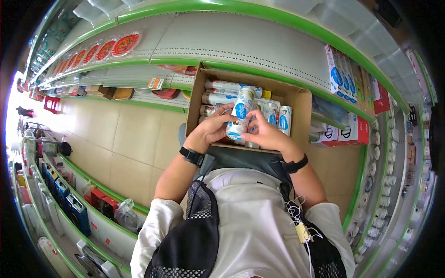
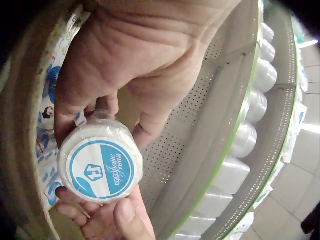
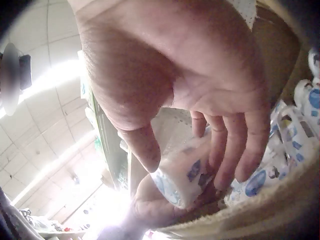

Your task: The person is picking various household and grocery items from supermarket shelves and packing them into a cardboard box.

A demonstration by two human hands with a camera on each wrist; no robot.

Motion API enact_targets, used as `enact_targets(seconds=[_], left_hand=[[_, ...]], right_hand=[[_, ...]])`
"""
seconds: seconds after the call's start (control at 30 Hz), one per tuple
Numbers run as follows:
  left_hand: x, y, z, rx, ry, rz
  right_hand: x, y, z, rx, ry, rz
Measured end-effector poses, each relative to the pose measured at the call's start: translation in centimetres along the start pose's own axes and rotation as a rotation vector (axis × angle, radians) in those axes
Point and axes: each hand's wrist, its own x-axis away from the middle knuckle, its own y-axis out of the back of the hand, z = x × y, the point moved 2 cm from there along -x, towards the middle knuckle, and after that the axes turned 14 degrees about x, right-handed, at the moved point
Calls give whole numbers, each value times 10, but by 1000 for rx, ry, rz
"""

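Note:
A white cylindrical roll (image 1: 241, 111) in clear plastic wrap with blue print is held upright-tilted over an open cardboard box (image 1: 303, 104). My left hand (image 1: 214, 127) grips it from the left. My right hand (image 1: 265, 133) holds its lower end from the other side, thumb near the bottom. In the left wrist view the roll's round end (image 2: 102, 167) carries a blue and white label. The right wrist view shows the roll (image 3: 182, 172) between my right thumb and fingers. More wrapped rolls (image 1: 222, 98) lie in the box.
Behind the box runs a grey shelf (image 1: 241, 39) with green edging, bearing red-labelled packs (image 1: 125, 44) at left and blue-and-white boxes (image 1: 340, 76) at right. Red-and-white cartons (image 1: 354, 129) stand low at right. A lower shelf row with goods (image 1: 76, 208) flanks the tiled aisle (image 1: 120, 132).

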Motion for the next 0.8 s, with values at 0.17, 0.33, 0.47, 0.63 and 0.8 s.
enact_targets(seconds=[0.17, 0.33, 0.47, 0.63, 0.8], left_hand=[[35, -40, -30, -45, -72, 110], [71, -64, -108, -235, -305, 163], [70, -42, -196, -505, -611, -106], [31, 22, -326, -590, -712, -192], [-1, 35, -394, -724, -734, -280]], right_hand=[[11, 31, 3, -232, 115, -101], [4, 57, -14, -294, -17, -153], [-17, 59, -29, -181, -130, -137], [-52, 53, -46, 77, -159, -120], [-78, 49, -52, 405, -155, -257]])
